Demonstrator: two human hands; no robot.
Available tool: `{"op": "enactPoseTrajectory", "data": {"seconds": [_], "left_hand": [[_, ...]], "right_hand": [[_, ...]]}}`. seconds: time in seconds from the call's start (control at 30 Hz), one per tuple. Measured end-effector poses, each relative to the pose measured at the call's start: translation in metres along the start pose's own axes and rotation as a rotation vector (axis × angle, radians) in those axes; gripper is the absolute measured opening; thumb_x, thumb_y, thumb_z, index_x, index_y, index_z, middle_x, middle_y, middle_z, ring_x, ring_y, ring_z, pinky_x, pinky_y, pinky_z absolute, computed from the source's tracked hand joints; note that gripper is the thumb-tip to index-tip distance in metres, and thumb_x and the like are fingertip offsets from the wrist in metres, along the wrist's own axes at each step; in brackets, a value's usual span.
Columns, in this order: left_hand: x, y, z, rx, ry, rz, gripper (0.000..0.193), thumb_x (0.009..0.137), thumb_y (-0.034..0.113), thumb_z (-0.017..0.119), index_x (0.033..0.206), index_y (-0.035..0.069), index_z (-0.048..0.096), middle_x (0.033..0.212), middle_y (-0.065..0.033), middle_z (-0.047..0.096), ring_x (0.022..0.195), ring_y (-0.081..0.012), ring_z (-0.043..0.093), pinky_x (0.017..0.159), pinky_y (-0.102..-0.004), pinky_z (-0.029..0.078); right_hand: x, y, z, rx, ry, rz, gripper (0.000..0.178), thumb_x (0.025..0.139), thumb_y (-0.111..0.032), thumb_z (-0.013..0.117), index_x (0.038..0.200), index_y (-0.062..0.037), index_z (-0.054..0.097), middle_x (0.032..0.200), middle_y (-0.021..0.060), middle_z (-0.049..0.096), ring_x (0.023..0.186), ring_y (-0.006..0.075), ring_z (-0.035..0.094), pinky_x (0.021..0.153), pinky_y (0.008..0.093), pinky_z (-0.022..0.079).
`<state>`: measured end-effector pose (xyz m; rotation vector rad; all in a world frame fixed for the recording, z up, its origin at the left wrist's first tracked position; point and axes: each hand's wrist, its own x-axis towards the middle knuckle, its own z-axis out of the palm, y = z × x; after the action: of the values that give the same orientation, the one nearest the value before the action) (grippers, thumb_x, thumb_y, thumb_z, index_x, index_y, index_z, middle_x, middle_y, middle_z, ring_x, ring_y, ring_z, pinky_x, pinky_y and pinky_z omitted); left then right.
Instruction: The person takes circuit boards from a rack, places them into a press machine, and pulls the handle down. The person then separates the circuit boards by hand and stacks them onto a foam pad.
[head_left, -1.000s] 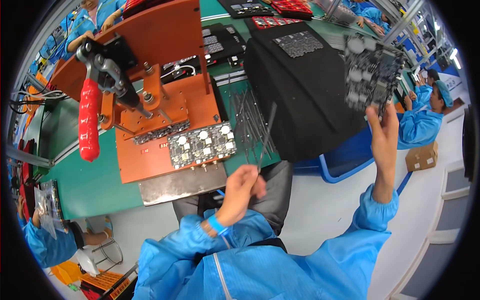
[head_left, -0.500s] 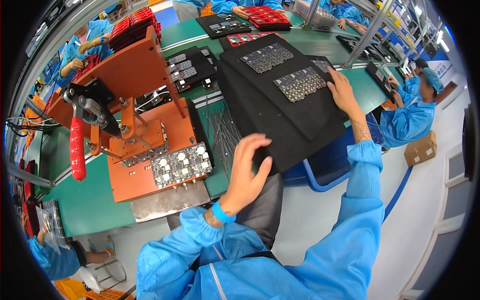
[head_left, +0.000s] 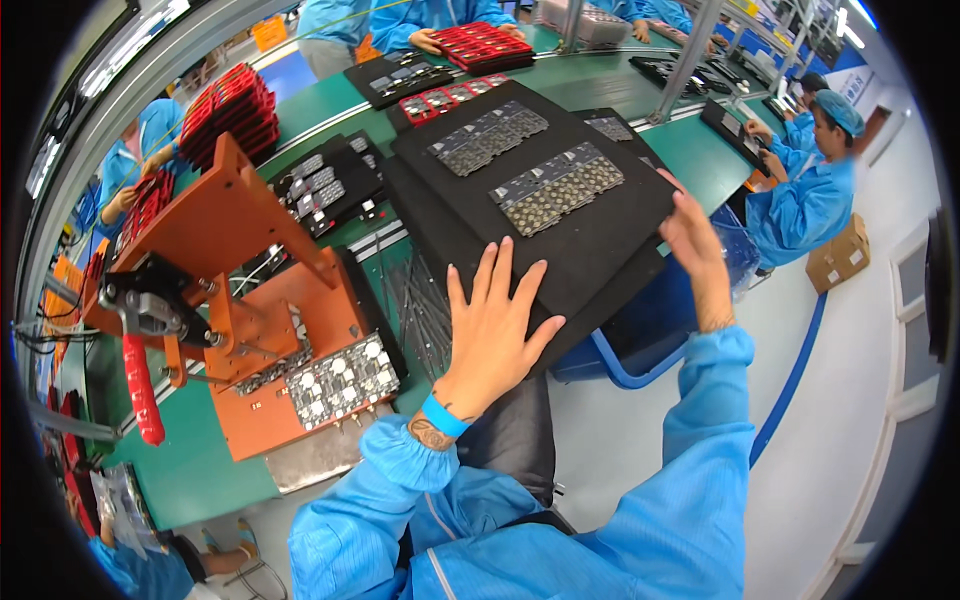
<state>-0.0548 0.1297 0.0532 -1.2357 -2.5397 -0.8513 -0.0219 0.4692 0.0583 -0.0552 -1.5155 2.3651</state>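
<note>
Two dark panels of circuit boards, a nearer one (head_left: 556, 190) and a farther one (head_left: 488, 138), lie on a stack of black foam-like sheets (head_left: 440, 205). My left hand (head_left: 495, 325) is open, its spread fingers resting over the front edge of the top sheet. At the right edge of that sheet is my right hand (head_left: 695, 245), slightly blurred, with loosely bent fingers apart and touching the edge. Another dark board (head_left: 608, 127) shows partly beyond the stack's far right edge.
Left of the stack stands an orange clamp fixture (head_left: 230, 165) with a red handle (head_left: 142, 390) and a white-dotted circuit board (head_left: 342, 380). Thin black strips (head_left: 415, 315) lie between. A blue bin (head_left: 625, 365) sits below right. Co-workers sit around the green bench (head_left: 200, 475).
My left hand has moved forward from beside the stack onto its front edge, fingers spreading. My right hand has come back from near the right-hand board to the sheet's right edge. The view has shifted.
</note>
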Motion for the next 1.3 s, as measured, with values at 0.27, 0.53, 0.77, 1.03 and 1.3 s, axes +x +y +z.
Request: {"op": "enactPoseTrajectory", "data": {"seconds": [0.27,0.53,0.77,1.03,1.3], "left_hand": [[0.002,0.001,-0.002,-0.024,-0.055,-0.013,0.064,0.084,0.035,0.063,0.140,0.012,0.042,0.152,-0.0219,0.023,0.138,-0.0393,0.028,0.109,-0.0650,0.011],[0.002,0.001,0.004,0.012,-0.078,0.003,0.053,0.087,0.033,0.058,0.134,0.011,0.049,0.148,-0.0192,0.032,0.138,-0.0380,0.028,0.112,-0.0614,0.008],[-0.002,0.001,0.003,0.002,-0.051,-0.021,0.049,0.087,0.033,0.057,0.130,0.010,0.052,0.147,-0.0179,0.034,0.138,-0.0373,0.028,0.112,-0.0613,0.008],[0.002,-0.003,0.010,-0.055,0.035,0.028,0.046,0.085,0.031,0.060,0.125,0.009,0.055,0.143,-0.0189,0.039,0.135,-0.0362,0.033,0.110,-0.0627,0.013],[-0.067,-0.001,-0.022,0.004,0.102,0.227,0.038,0.078,0.032,0.066,0.108,0.010,0.060,0.119,-0.0120,0.055,0.123,-0.0279,0.044,0.105,-0.0591,0.030]], "right_hand": [[0.015,0.014,0.020,-0.043,0.168,0.157,0.029,0.089,-0.005,0.060,0.117,-0.0059,0.051,0.115,0.0073,0.061,0.104,0.0219,0.061,0.085,0.0386,0.051],[0.070,-0.021,-0.093,0.186,0.338,-0.115,0.024,0.089,0.000,0.056,0.113,-0.0034,0.052,0.115,0.0112,0.062,0.104,0.0269,0.062,0.090,0.0436,0.051],[0.081,-0.008,-0.147,0.150,0.568,0.055,0.023,0.092,-0.003,0.055,0.114,-0.0020,0.055,0.113,0.0128,0.063,0.104,0.0285,0.062,0.088,0.0418,0.052],[0.039,0.022,-0.173,-0.726,0.968,-0.005,0.054,0.080,-0.025,0.072,0.124,-0.0014,0.050,0.103,0.0118,0.062,0.086,0.0208,0.057,0.075,0.0358,0.045],[-0.085,0.031,0.202,-0.878,0.172,-0.758,0.030,0.098,-0.009,0.047,0.125,0.0024,0.053,0.132,0.0153,0.052,0.121,0.0226,0.050,0.101,0.0363,0.038]]}}
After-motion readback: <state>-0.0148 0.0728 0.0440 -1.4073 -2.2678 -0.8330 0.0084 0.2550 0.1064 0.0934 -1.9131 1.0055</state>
